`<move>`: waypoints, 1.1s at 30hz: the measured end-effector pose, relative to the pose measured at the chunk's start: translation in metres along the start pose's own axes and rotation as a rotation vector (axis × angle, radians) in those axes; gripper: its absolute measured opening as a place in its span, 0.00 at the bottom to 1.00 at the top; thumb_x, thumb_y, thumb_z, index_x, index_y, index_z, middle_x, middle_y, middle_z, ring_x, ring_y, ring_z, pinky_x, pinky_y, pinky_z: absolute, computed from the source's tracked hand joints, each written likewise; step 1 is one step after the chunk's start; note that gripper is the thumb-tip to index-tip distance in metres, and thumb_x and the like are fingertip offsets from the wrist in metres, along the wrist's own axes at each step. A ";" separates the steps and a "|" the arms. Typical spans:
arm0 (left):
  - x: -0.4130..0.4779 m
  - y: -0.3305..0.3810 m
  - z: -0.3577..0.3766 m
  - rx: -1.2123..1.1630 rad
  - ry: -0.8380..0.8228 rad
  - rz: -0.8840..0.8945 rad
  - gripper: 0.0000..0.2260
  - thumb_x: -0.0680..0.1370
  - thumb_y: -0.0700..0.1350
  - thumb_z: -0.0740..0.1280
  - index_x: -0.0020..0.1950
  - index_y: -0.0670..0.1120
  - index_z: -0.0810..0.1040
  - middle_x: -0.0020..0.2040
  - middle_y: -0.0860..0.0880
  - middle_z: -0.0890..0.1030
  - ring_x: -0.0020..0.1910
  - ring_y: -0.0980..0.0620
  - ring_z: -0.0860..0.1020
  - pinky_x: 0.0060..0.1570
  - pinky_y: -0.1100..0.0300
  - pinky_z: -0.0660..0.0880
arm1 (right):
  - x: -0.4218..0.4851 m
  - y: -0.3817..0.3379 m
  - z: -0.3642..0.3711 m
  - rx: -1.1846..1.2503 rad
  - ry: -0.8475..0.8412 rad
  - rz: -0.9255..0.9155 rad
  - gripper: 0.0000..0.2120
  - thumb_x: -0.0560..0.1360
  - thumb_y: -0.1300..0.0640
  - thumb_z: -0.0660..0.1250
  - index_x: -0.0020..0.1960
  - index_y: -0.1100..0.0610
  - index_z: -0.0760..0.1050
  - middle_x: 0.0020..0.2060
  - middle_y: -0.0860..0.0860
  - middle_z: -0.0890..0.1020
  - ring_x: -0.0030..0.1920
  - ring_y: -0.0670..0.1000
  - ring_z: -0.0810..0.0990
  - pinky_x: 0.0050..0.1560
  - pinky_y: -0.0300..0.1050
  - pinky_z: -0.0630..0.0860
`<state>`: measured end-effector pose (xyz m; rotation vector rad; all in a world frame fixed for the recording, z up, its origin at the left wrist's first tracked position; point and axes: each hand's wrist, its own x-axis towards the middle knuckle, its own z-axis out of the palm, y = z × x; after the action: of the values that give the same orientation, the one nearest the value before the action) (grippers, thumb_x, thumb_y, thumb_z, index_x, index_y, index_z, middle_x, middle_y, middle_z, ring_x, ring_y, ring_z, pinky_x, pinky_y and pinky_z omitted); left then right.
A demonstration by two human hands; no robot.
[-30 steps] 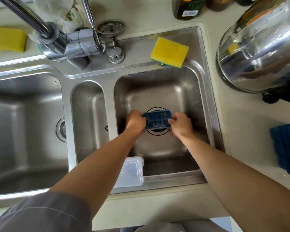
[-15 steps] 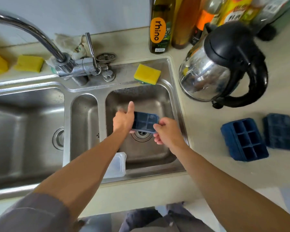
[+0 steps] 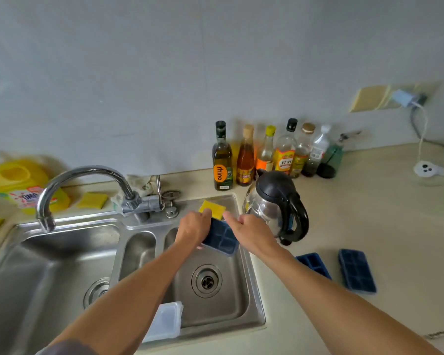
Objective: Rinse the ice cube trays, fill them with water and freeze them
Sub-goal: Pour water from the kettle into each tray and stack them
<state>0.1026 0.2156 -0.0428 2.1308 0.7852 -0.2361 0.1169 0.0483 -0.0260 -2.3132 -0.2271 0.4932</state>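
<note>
My left hand (image 3: 192, 229) and right hand (image 3: 251, 233) grip the tray (image 3: 222, 239) above the sink (image 3: 231, 302), probably so water drips in.

Held tray: the dark blue plastic ice cube tray (image 3: 222, 238) sits between the left hand (image 3: 192, 230) and the right hand (image 3: 251, 233), above the right-hand basin of the stainless steel sink (image 3: 228, 303).
Sponge: the yellow rectangular sponge (image 3: 213, 208) lies on the sink's back rim, behind that tray.
Kettle: the steel kettle with a black lid (image 3: 274, 201) stands on the pale tabletop (image 3: 369, 213) right of the basin, before the row of glass bottles (image 3: 265, 152) along the wall.
Spare trays: two more dark blue ice cube trays (image 3: 314, 265) (image 3: 356, 271) lie side by side on the tabletop, in front of the kettle.
</note>
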 end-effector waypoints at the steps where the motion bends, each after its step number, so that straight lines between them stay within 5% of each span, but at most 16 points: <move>1: -0.003 0.008 -0.004 -0.001 0.002 0.026 0.18 0.81 0.52 0.57 0.42 0.41 0.77 0.40 0.41 0.79 0.34 0.43 0.80 0.18 0.60 0.73 | 0.000 -0.007 -0.004 -0.023 -0.016 -0.003 0.30 0.80 0.31 0.52 0.32 0.53 0.68 0.32 0.54 0.78 0.39 0.58 0.81 0.45 0.53 0.77; 5: -0.009 0.026 -0.016 0.079 -0.006 0.134 0.17 0.83 0.49 0.56 0.39 0.42 0.75 0.43 0.37 0.79 0.37 0.43 0.80 0.19 0.57 0.76 | 0.000 -0.024 -0.015 -0.073 -0.079 -0.043 0.23 0.84 0.39 0.48 0.35 0.49 0.64 0.44 0.65 0.82 0.49 0.65 0.83 0.52 0.58 0.80; 10: -0.003 0.033 -0.028 0.078 -0.009 0.210 0.19 0.85 0.52 0.56 0.46 0.39 0.77 0.33 0.47 0.75 0.44 0.37 0.82 0.18 0.69 0.71 | 0.006 -0.025 -0.013 -0.077 0.054 -0.005 0.29 0.78 0.29 0.53 0.36 0.54 0.71 0.32 0.51 0.75 0.38 0.54 0.76 0.42 0.46 0.72; 15: 0.005 0.037 -0.041 0.144 -0.028 0.261 0.16 0.85 0.51 0.56 0.43 0.43 0.72 0.36 0.44 0.76 0.37 0.42 0.82 0.17 0.64 0.73 | 0.018 -0.032 -0.007 -0.100 0.081 -0.011 0.30 0.76 0.27 0.51 0.34 0.52 0.70 0.33 0.51 0.75 0.38 0.55 0.76 0.43 0.46 0.72; 19: 0.014 0.039 -0.054 0.084 -0.016 0.223 0.28 0.82 0.66 0.54 0.39 0.45 0.76 0.36 0.45 0.80 0.31 0.50 0.80 0.18 0.69 0.69 | 0.032 -0.038 0.004 -0.051 0.117 -0.019 0.34 0.76 0.27 0.51 0.38 0.56 0.74 0.34 0.54 0.77 0.38 0.55 0.76 0.44 0.48 0.73; 24: 0.022 0.018 -0.057 -0.233 -0.016 0.146 0.32 0.77 0.73 0.49 0.51 0.48 0.76 0.45 0.45 0.82 0.41 0.48 0.84 0.33 0.57 0.83 | 0.039 -0.036 0.027 0.126 0.182 0.036 0.34 0.82 0.33 0.49 0.31 0.57 0.72 0.26 0.52 0.78 0.28 0.51 0.79 0.40 0.53 0.81; 29: 0.021 -0.013 -0.028 -0.556 -0.026 -0.084 0.33 0.81 0.69 0.52 0.68 0.42 0.72 0.57 0.43 0.82 0.52 0.47 0.82 0.42 0.58 0.79 | 0.040 -0.046 0.057 0.163 0.199 0.056 0.38 0.82 0.34 0.51 0.37 0.65 0.78 0.28 0.52 0.78 0.30 0.50 0.78 0.38 0.49 0.75; 31: 0.025 -0.018 -0.031 -0.640 0.079 -0.122 0.30 0.82 0.66 0.54 0.66 0.41 0.73 0.58 0.43 0.81 0.55 0.43 0.80 0.56 0.48 0.79 | 0.041 -0.054 0.063 0.146 0.157 0.007 0.38 0.82 0.33 0.51 0.42 0.66 0.78 0.29 0.54 0.79 0.29 0.49 0.76 0.37 0.47 0.74; 33: 0.027 -0.021 -0.038 -0.639 0.181 -0.090 0.26 0.82 0.64 0.55 0.60 0.42 0.74 0.55 0.43 0.81 0.54 0.43 0.80 0.60 0.44 0.77 | 0.042 -0.063 0.063 0.123 0.093 -0.028 0.37 0.81 0.32 0.50 0.39 0.63 0.75 0.28 0.53 0.76 0.31 0.52 0.77 0.39 0.50 0.77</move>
<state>0.1075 0.2662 -0.0437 1.5261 0.9153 0.1513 0.1279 0.1463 -0.0341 -2.2039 -0.1791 0.3733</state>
